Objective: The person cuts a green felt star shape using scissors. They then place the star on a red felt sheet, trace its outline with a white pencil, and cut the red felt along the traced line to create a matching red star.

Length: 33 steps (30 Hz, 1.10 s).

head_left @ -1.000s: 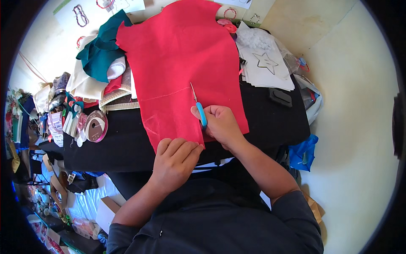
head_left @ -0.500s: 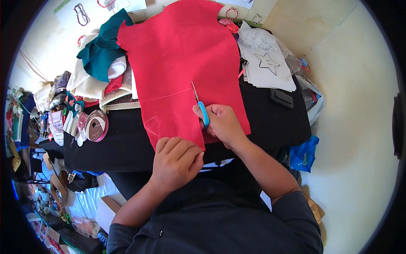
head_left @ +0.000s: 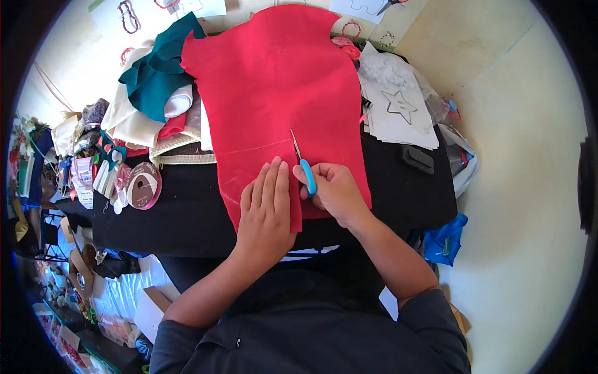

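A large sheet of red felt [head_left: 274,93] lies over the black-covered table, with a faint pale line drawn across it. A cut runs up from its near edge to the scissors [head_left: 308,177], which have blue handles. My right hand [head_left: 336,193] grips those handles, the slim blades pointing away from me at the top of the cut. Flat on the felt, just left of the cut, rests my left hand [head_left: 266,209], its fingers stretched out and pointing away. Part of the lower blade is hidden by the cloth.
Green felt [head_left: 159,75] and cream cloth pile up at the left, near a ribbon spool [head_left: 144,186]. To the right are paper sheets with a star drawing [head_left: 398,107], white stuffing [head_left: 387,67] and a dark flat case [head_left: 417,159]. The black tablecloth [head_left: 187,218] ends close to me.
My left hand has let go of the felt's near edge, moved forward and flattened onto the cloth. My right hand still holds the scissors near the cut. The view has shifted slightly.
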Each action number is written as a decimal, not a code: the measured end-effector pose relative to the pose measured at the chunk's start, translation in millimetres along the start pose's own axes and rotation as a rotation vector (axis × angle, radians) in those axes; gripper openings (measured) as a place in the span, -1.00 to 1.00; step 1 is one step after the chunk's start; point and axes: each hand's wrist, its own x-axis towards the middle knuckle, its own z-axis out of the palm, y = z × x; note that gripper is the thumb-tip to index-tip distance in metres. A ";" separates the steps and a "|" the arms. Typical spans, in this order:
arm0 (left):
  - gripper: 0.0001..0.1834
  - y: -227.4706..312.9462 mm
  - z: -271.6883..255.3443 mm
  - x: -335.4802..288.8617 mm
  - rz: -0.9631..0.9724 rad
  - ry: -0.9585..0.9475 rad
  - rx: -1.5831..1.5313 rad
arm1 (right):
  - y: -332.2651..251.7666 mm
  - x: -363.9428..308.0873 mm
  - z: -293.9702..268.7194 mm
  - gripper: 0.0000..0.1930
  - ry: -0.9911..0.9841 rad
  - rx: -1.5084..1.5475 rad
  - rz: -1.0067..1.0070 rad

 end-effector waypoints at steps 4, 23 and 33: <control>-0.30 -1.9 -6.1 -5.5 0.053 -0.077 0.078 | -13.9 1.8 -16.7 -0.67 -0.109 -0.075 0.063; -0.31 -10.6 -1.9 -13.6 0.088 -0.120 -0.058 | -110.2 93.5 -71.7 -0.66 -0.730 -0.768 0.253; -0.28 -11.5 -2.6 -12.6 0.083 -0.115 -0.103 | -122.6 113.5 -60.1 -0.67 -0.808 -0.913 0.289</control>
